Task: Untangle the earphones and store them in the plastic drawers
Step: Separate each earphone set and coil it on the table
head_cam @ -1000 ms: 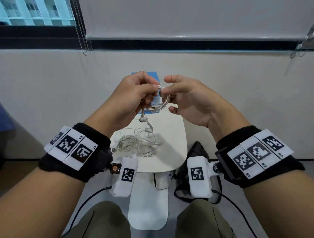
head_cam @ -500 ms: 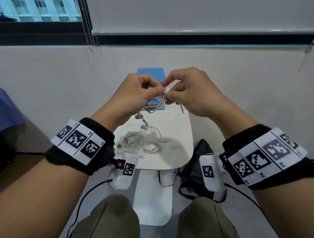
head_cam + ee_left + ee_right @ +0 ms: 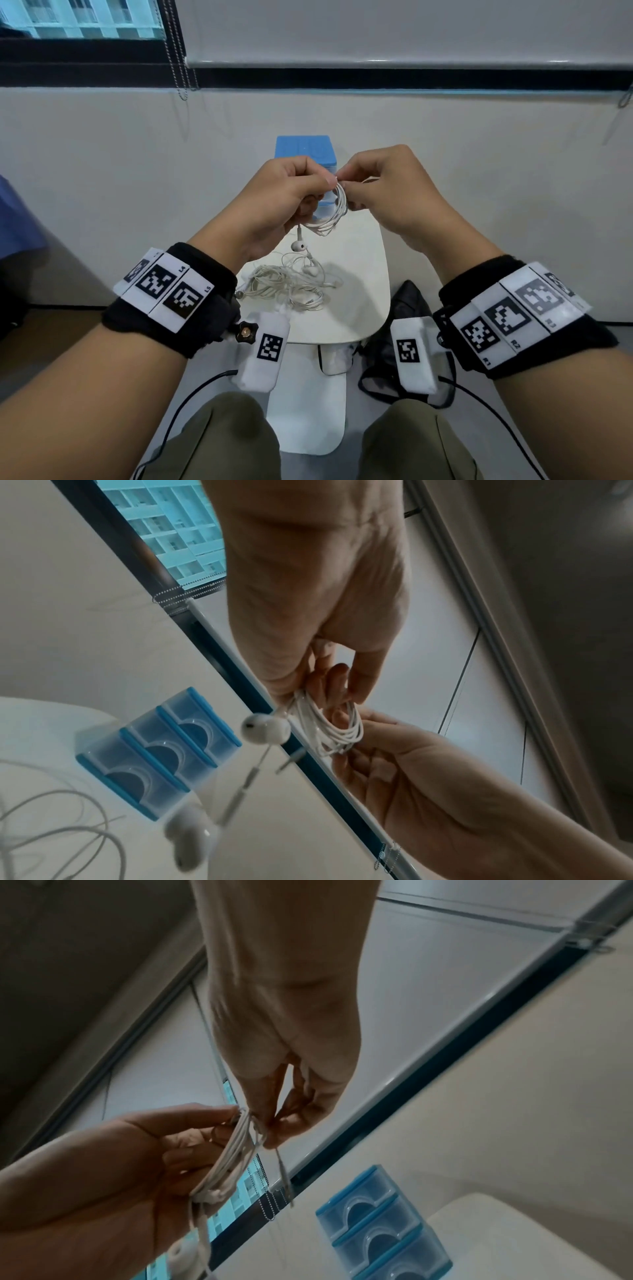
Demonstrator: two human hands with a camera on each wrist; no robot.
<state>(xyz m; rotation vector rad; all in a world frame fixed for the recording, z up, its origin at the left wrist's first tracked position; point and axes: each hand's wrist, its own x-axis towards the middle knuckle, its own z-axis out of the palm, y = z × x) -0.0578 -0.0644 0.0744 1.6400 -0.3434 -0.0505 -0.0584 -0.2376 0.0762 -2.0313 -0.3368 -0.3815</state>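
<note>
Coil: I see the left hand (image 3: 274,202) holding a looped earphone cord (image 3: 334,212) over the table (image 3: 359,284), fingers curled round it.
Right hand (image 3: 387,192): fingertips pinch the loose end — probably tucking it.
Handling: light, limp, slippery; grip the bundle, not the dangling earbuds (image 3: 298,246).
Tangle (image 3: 291,284): thin white cords on the table.
Drawers (image 3: 380,1229): clear plastic, blue-trimmed, closed.

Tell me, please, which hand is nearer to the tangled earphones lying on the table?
Left. The left hand is raised almost directly above the tangled earphones; the right hand is raised farther off to their right.
</note>
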